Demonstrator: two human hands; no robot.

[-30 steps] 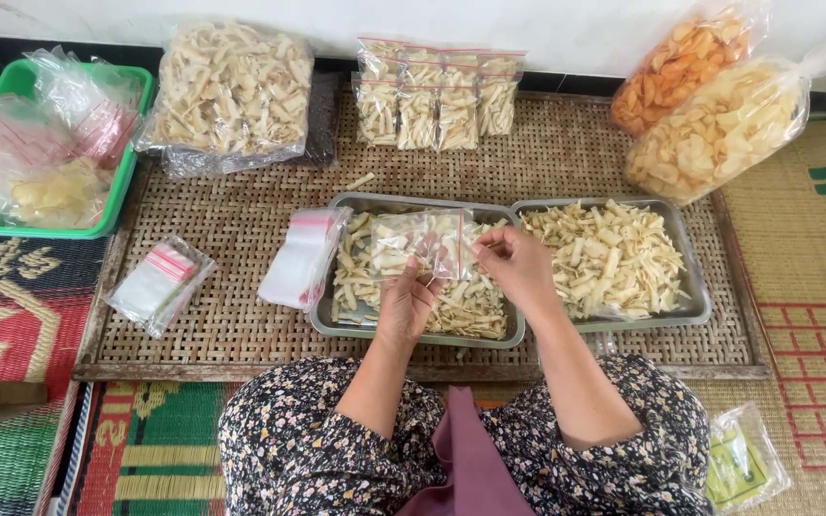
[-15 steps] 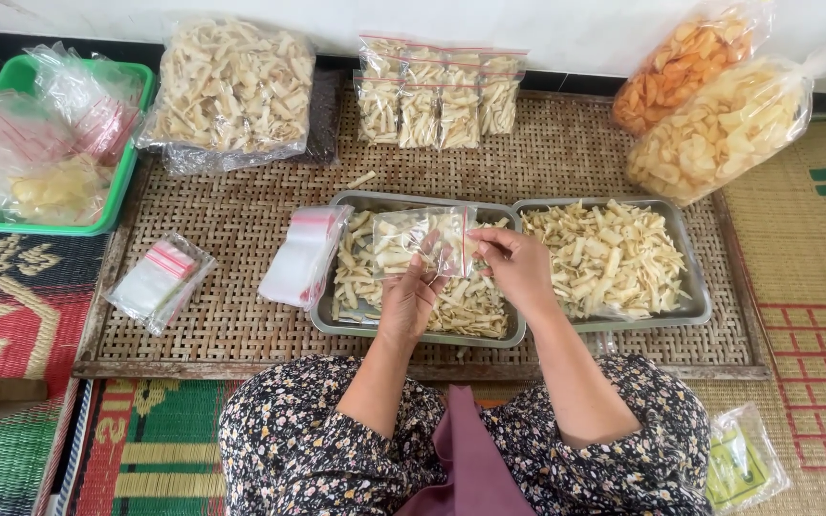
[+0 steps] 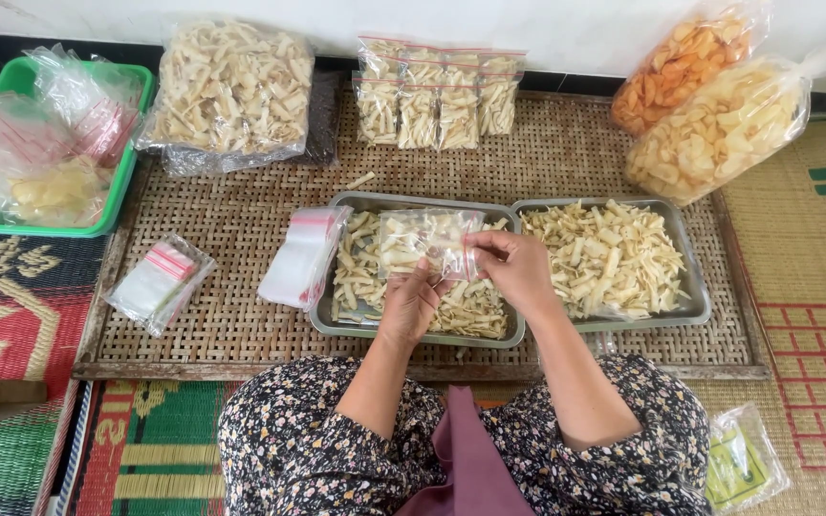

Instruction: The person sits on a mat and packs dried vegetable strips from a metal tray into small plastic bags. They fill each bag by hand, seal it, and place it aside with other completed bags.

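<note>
**Small snack bag held in both hands above the left tray**

A small clear bag (image 3: 427, 244), partly filled with pale snack sticks, hangs over the left tray (image 3: 336, 320). The right hand (image 3: 513, 268) pinches its right upper edge by the red strip, fingers closed on the plastic. The left hand (image 3: 411, 304) grips it from below, fingers curled on the lower edge. So the bag sits between the hands, above the left one and just left of the right one.

The left tray holds loose sticks; the right tray (image 3: 685, 258) touches it and holds more. A stack of empty bags (image 3: 303, 256) leans on the left tray's left rim. Both trays rest on a woven mat (image 3: 241, 220). At its far edge lies a row of filled bags (image 3: 440, 91).
</note>
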